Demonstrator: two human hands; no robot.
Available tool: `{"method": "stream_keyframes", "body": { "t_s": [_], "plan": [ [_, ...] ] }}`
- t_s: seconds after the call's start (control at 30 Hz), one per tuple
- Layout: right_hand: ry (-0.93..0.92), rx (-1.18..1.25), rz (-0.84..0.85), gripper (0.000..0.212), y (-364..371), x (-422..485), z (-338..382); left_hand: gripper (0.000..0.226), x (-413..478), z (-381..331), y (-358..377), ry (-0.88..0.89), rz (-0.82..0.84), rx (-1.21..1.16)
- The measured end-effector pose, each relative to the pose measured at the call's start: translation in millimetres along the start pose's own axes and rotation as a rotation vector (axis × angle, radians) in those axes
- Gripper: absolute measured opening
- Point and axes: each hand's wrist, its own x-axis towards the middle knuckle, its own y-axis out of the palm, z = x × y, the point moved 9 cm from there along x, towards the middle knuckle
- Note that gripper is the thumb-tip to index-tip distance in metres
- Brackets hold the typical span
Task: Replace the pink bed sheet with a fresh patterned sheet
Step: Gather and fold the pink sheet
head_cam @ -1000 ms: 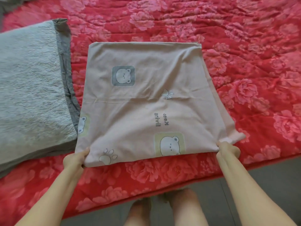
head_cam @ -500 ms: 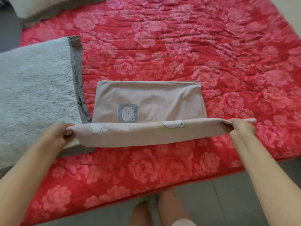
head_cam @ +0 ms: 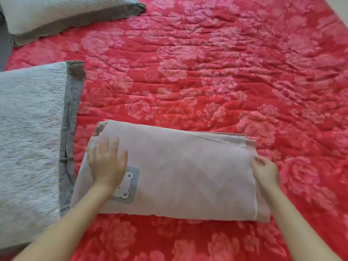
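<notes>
Left hand (head_cam: 108, 166) flat on perhaps cotton sheet (head_cam: 188, 176)

Two pillows toward the left. Nearer pillow (head_cam: 30, 147): pale grey-blue with a fuzzy, textured top and a darker grey flat border down its right side, cut off by the left edge of view. Farther pillow (head_cam: 62, 14): top left, off-white with a wrinkled grey border, lying apart from the nearer one. Pale sliver (head_cam: 341, 7) in the top right corner.
</notes>
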Motion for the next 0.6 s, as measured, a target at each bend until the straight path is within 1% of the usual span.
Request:
{"method": "stream_keyframes", "body": {
  "t_s": [0.03, 0.07, 0.1, 0.13, 0.17, 0.23, 0.27, 0.3, 0.33, 0.37, 0.4, 0.47, 0.53, 0.6],
  "plan": [
    [0.010, -0.096, -0.108, 0.039, -17.5, -8.8, -25.8, 0.053, -15.0, -27.6, 23.2, 0.156, 0.071, 0.063],
    [0.057, -0.161, -0.194, 0.051, -33.0, -16.8, -57.5, 0.055, -27.0, -53.7, 52.1, 0.278, 0.153, 0.114],
    [0.140, -0.167, -0.268, 0.064, -45.9, -30.4, -84.2, 0.056, -35.8, -75.1, 71.8, 0.363, 0.231, 0.147],
    [0.238, -0.145, -0.257, 0.076, -43.1, -37.0, -114.7, 0.058, -41.2, -90.8, 99.9, 0.396, 0.320, 0.175],
    [0.333, -0.022, -0.186, 0.087, -32.9, -44.8, -136.8, 0.060, -43.5, -99.4, 115.5, 0.387, 0.379, 0.205],
    [0.490, 0.329, -0.044, 0.106, 0.6, -47.3, -167.2, 0.066, -38.7, -99.4, 147.1, 0.325, 0.440, 0.278],
    [0.539, 0.436, -0.031, 0.112, 12.1, -42.7, -174.8, 0.069, -35.2, -95.1, 161.5, 0.302, 0.461, 0.314],
    [0.529, 0.533, -0.046, 0.112, 18.1, -34.2, -178.7, 0.070, -34.5, -91.9, 175.3, 0.277, 0.502, 0.339],
    [0.511, 0.615, -0.083, 0.104, 18.7, -31.2, -178.1, 0.071, -35.9, -90.9, 183.3, 0.267, 0.523, 0.353],
    [0.491, 0.682, -0.117, 0.089, 21.4, -31.3, -168.4, 0.070, -31.6, -90.3, 182.2, 0.260, 0.519, 0.359],
    [0.475, 0.681, -0.179, 0.078, 17.1, -32.6, -168.4, 0.069, -33.7, -92.1, 183.6, 0.262, 0.523, 0.352],
    [0.359, 0.570, -0.373, 0.073, -4.8, -46.5, -151.2, 0.068, -44.2, -95.1, 182.3, 0.262, 0.552, 0.342],
    [0.099, 0.393, -0.504, 0.071, -26.7, -66.2, -103.2, 0.065, -66.7, -103.8, 179.4, 0.332, 0.571, 0.308],
    [-0.195, 0.217, -0.536, 0.065, -29.2, -95.0, -42.5, 0.064, -98.7, -105.1, 167.4, 0.435, 0.612, 0.238]
  ]
}}
